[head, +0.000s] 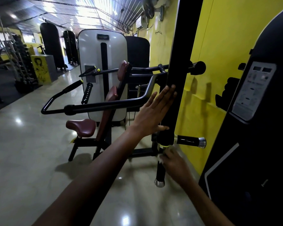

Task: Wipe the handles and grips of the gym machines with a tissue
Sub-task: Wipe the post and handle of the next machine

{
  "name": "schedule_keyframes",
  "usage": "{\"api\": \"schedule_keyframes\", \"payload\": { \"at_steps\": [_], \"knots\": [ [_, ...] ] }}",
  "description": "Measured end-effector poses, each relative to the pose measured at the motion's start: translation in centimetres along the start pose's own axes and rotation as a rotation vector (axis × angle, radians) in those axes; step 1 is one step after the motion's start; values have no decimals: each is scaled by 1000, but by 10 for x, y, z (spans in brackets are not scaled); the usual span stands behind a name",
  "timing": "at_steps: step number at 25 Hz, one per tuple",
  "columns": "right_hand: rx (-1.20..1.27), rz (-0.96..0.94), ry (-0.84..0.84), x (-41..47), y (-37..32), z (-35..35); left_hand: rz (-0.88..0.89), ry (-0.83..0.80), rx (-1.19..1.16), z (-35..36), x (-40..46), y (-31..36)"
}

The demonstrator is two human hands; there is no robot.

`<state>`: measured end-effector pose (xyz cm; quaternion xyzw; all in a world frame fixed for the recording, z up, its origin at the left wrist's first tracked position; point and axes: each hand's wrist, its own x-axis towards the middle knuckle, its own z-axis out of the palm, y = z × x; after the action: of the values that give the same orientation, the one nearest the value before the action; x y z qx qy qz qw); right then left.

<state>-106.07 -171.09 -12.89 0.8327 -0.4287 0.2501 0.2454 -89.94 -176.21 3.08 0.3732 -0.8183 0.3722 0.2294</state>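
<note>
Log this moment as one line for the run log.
left hand: flat, bracing black upright post | right hand: wiping vertical handle with tissue | horizontal handle: untouched | step: wiping

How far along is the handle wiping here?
Nothing shows as finished. In hand: the right hand holds a tissue against the vertical grip, while the left hand rests flat on the black upright. Left: the horizontal grip beside it and the next machine's long handle.
</note>
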Motion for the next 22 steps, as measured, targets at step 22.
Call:
{"api": "schedule_keyframes", "payload": {
  "at_steps": [22],
  "knots": [
    [556, 943, 288, -16, -41, 12, -6, 20, -18, 3, -1, -2]
  ]
}}
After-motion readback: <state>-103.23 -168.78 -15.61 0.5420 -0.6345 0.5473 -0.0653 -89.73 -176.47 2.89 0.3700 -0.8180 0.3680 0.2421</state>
